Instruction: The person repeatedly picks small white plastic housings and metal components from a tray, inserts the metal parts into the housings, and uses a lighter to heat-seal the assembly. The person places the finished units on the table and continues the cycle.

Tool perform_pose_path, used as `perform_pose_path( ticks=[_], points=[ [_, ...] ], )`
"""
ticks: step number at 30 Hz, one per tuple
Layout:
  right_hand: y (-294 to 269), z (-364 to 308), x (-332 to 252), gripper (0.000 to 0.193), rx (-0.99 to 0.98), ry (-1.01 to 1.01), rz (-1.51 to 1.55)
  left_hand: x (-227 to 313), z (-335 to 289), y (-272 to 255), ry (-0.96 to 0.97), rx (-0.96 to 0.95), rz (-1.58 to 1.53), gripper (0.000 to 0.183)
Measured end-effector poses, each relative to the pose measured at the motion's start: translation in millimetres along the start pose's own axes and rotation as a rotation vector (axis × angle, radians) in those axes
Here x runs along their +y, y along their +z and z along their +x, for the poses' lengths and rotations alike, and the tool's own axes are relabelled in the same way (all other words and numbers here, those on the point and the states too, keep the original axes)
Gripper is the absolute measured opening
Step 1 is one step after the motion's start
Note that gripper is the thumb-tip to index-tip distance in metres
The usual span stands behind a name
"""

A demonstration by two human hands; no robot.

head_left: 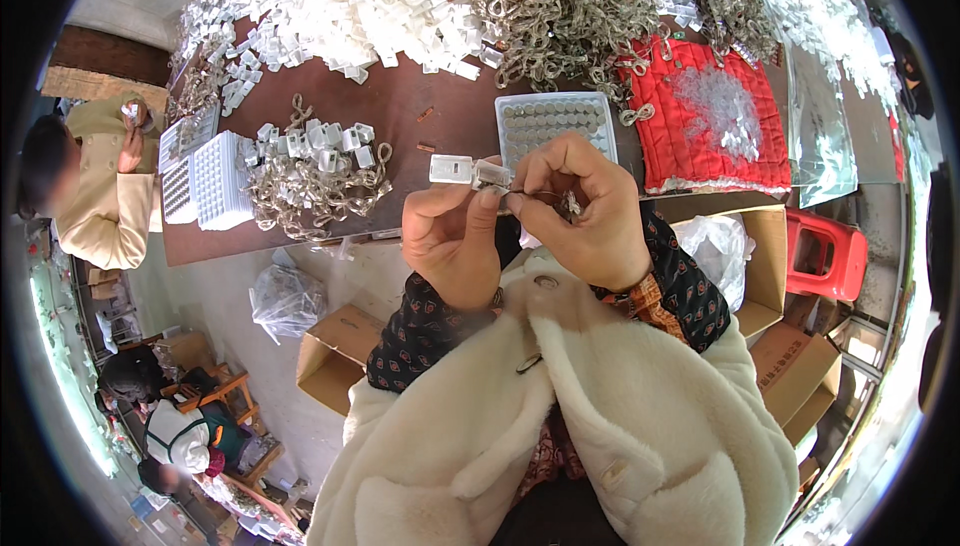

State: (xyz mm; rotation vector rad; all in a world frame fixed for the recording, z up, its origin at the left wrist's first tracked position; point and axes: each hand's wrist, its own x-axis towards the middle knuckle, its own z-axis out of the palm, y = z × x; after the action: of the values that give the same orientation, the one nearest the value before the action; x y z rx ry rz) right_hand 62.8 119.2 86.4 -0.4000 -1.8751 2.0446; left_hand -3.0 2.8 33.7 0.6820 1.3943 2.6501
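Between the thumb and fingers of my left hand (455,246) is a small white plastic case (451,170), with a clear piece (490,176) at its right end. My right hand (590,211) is closed close beside it, pinching a thin wire (541,193) that runs from the clear piece. A bit of coiled cable (571,208) shows among the right fingers. Both hands are held up at the table's near edge. Just beyond them lies a white tray (608,112) filled with rows of round silvery discs.
White cases (350,6) and looped cables (560,6) are heaped at the back. Assembled pieces (320,176) lie left beside stacked white trays (225,181). Clear bits (720,111) cover a red quilted cloth (665,161). Boxes (340,346) and a red stool (825,254) stand below; a person (110,186) sits left.
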Motion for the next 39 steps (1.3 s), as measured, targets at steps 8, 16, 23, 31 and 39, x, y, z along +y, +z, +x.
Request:
perform_pose_path(
  ticks=[8,16,23,31,39],
  points=[
    [5,2,8,0.016,0.020,-0.067,-0.003,-3,-2,1,0.003,0.047,-0.080,0.021],
    [5,0,3,0.016,0.057,-0.070,-0.054,1,-7,1,-0.019,0.015,0.035,0.021],
    [2,2,-1,0.025,0.054,-0.069,-0.060,1,-2,-6,0.008,-0.151,0.119,0.029],
    [-13,15,-4,0.020,-0.135,0.367,0.461,0,0,-3,-0.162,-0.016,-0.273,0.017],
    [-4,-2,7,0.029,-0.050,-0.237,-0.356,-6,-4,-9,-0.215,-0.012,-0.266,0.014]
  ],
)
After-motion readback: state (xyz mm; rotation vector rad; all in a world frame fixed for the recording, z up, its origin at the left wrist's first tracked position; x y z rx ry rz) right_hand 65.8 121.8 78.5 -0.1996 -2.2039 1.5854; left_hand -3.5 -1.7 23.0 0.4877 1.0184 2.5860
